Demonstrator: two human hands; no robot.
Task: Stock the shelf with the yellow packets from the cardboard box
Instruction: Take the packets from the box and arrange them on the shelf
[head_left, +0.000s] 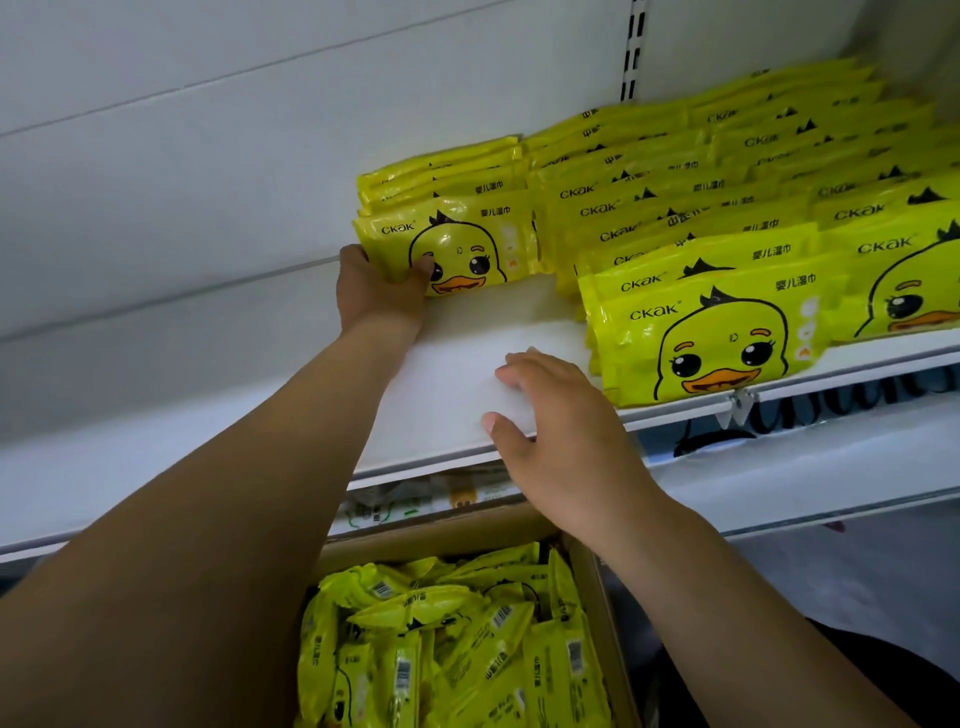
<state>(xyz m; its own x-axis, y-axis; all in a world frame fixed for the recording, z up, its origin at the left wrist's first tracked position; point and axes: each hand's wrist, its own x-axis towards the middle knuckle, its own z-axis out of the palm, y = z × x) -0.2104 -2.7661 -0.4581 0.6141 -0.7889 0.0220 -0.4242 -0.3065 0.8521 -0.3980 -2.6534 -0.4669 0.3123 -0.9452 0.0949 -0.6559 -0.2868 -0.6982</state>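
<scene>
Head view: left hand grips glossy flat yellow packets toward smooth white shelf back edge; right hand lies relaxed, unclenched, on front edge.

The yellow packets standing in rows on the shelf are all showing the brand "CKAK" in dark letters at the upper left of the front. At the upper right of the front, each one is carrying 4 Chinese characters, 婴儿湿巾. The same 4 characters are appearing sideways or upside down on some of the loose packets in the cardboard box. White barcode labels are showing there too, but their digits are coming out too small to read. The pale printed pack just under the shelf edge is looking too blurred to read.
</scene>
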